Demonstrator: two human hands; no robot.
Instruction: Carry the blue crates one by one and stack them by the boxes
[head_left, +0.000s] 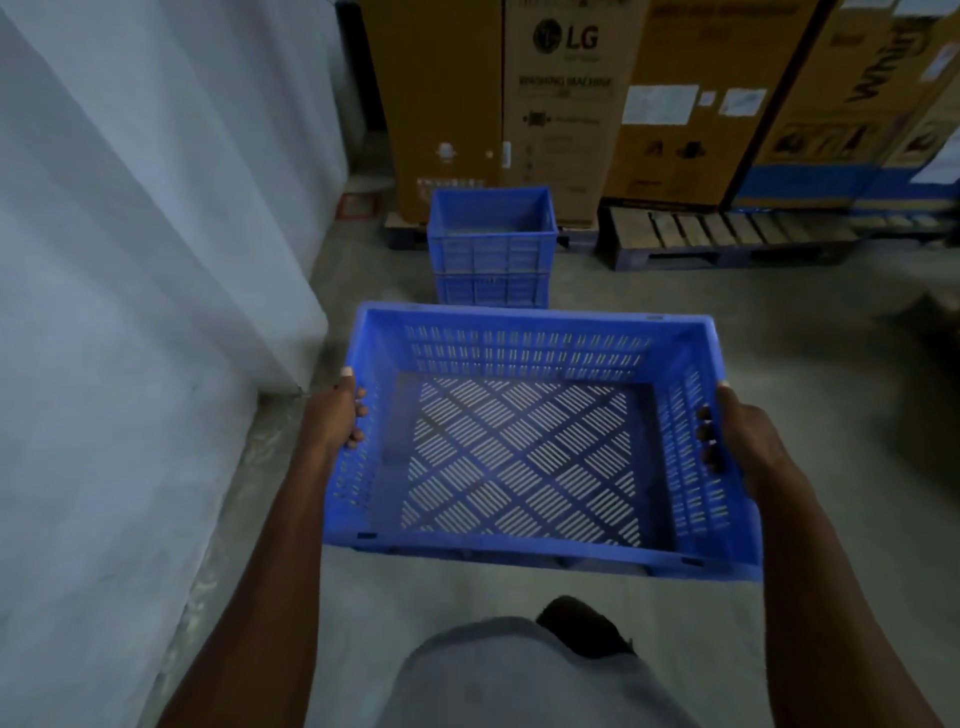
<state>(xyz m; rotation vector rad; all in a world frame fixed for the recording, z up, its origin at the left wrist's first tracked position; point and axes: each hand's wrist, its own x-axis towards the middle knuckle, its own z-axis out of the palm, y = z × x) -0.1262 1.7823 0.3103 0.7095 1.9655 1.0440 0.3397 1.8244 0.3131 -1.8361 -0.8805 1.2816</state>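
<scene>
I hold an empty blue slotted crate level in front of me, above the floor. My left hand grips its left wall, thumb on the rim and fingers inside. My right hand grips the right wall the same way. Ahead on the floor stands a stack of two blue crates, the upper one open and empty. The stack sits right in front of tall brown cardboard boxes.
A white wall runs along my left, its corner near my left hand. Wooden pallets carry more cartons at the back right. Grey concrete floor lies between me and the stack. My leg and shoe show below.
</scene>
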